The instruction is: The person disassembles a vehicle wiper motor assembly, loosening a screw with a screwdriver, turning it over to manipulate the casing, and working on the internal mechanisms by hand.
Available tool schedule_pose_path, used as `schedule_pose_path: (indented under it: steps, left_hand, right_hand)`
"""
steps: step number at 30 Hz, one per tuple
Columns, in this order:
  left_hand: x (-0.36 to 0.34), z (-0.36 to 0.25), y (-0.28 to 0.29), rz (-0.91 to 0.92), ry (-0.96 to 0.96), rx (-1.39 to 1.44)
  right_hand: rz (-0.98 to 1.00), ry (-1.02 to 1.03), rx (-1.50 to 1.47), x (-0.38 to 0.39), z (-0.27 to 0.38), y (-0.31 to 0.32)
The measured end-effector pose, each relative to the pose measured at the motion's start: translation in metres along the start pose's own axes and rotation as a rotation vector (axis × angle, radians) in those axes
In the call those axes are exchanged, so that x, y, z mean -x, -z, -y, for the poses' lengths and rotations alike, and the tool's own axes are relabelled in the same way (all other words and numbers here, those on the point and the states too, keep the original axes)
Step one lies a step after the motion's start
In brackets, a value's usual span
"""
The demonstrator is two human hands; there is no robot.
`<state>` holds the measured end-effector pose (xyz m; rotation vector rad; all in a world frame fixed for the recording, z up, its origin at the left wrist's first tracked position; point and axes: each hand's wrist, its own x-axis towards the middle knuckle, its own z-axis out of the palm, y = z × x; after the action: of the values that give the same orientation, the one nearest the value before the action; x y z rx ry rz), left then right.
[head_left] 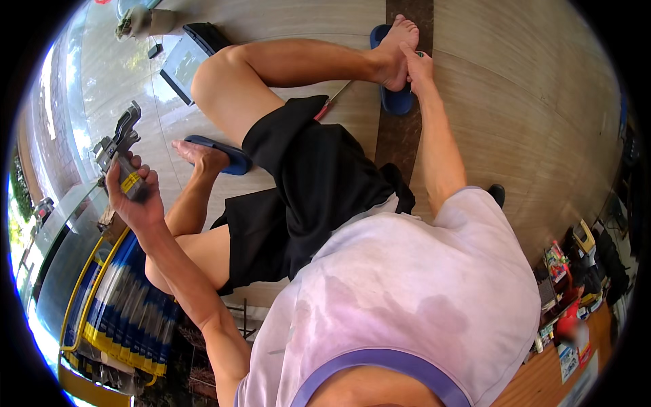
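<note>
- The tool (123, 139), grey and black with a yellow label, is up in the air on my left side, its black hooked end pointing away from me.
- My left hand (141, 200) is closed around its grip, fingers curled over it.
- My right hand (422, 70) is down at my right foot (393, 55), thumb lying along it; something small and dark shows by the fingers, but I cannot tell whether they hold it or how far they are closed.
- Under that foot is a blue slipper (397, 102), lying across a dark strip of the tiled floor (522, 102).
- My left foot (203, 154) is at another slipper (234, 161), nearer the tool.
- A red-handled tool (323, 110) lies on the floor, partly hidden by my black shorts (319, 183).
- Beyond my right knee, a flat panel (184, 66) lies on the floor, with a pot (161, 22) farther out.
- At my lower left, a yellow rack (71, 308) holds blue and yellow packs (125, 302).
- At my lower right, mixed goods crowd a wooden counter (542, 380).
</note>
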<state>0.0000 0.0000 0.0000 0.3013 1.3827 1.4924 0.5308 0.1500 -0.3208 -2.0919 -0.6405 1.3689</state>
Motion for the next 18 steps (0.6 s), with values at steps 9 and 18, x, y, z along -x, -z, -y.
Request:
schedule_pose_path:
  steps: [9, 18]
  left_hand:
    - [0.002, -0.002, -0.001, -0.035, 0.000, -0.012]
    - [0.000, 0.000, 0.004, -0.032, 0.004, -0.005]
  right_hand:
    - [0.132, -0.034, -0.416, 0.029, 0.005, 0.010]
    - [0.184, -0.051, -0.423, 0.030, 0.002, 0.015]
